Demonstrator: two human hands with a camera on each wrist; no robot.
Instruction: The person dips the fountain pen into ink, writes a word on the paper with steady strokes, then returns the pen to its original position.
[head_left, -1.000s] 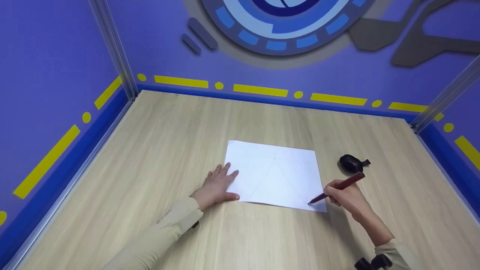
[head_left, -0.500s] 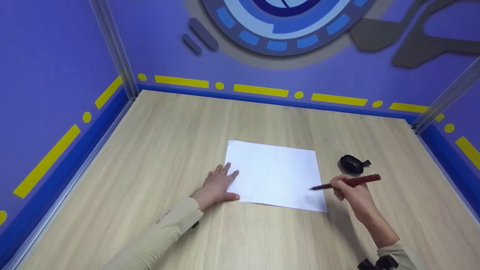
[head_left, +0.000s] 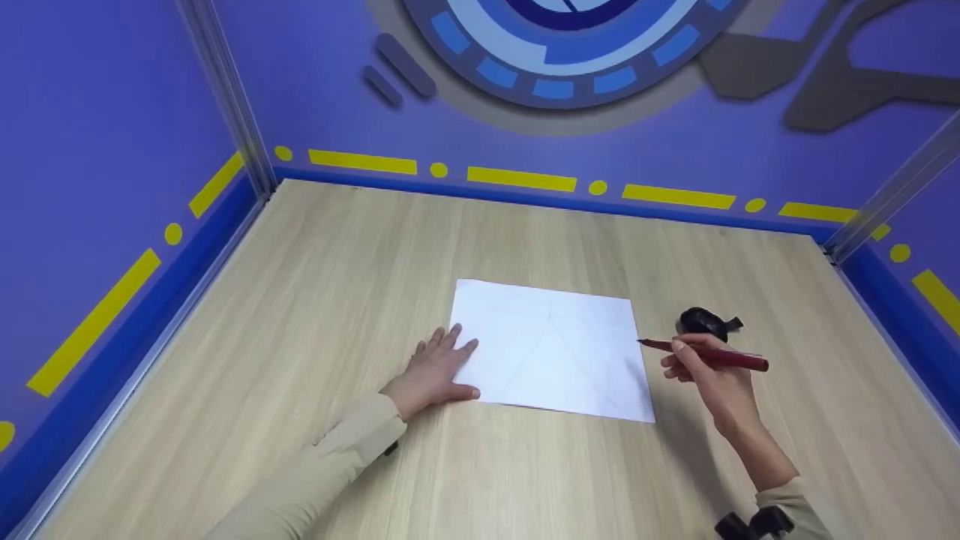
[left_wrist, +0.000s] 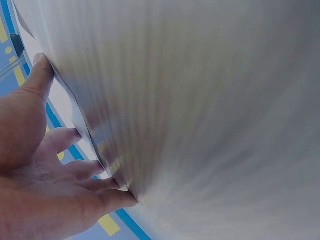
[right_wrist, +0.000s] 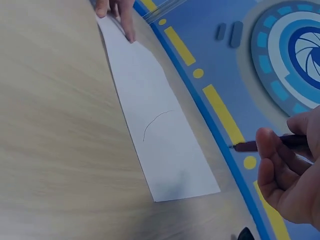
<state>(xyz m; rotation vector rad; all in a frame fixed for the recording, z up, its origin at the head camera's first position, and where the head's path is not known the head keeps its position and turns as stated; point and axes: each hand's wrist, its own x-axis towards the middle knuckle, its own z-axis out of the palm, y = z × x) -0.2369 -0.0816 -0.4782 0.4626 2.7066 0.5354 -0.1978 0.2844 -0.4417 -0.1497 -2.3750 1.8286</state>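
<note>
A white sheet of paper [head_left: 555, 367] lies on the wooden table, with faint thin lines sloping down from near its top middle. My left hand [head_left: 429, 375] rests at its left edge, fingers spread and thumb at the lower corner. In the right wrist view a thin curved line [right_wrist: 156, 120] shows on the sheet. My right hand [head_left: 720, 390] pinches a dark red pen [head_left: 742, 361] between thumb and fingers, raised above the table. The pen's tip points left and overlaps the sheet's right edge in the head view.
A small black rounded object with a short tab [head_left: 701, 321] lies right of the paper, just beyond my right hand. Blue panels with yellow dashes [head_left: 521, 180] wall in the table [head_left: 337, 285] at the back and both sides.
The pen's tip has left the lower right of the sheet. My right hand has lifted the pen up and away toward the right edge, tilting it flatter. My left hand stays put.
</note>
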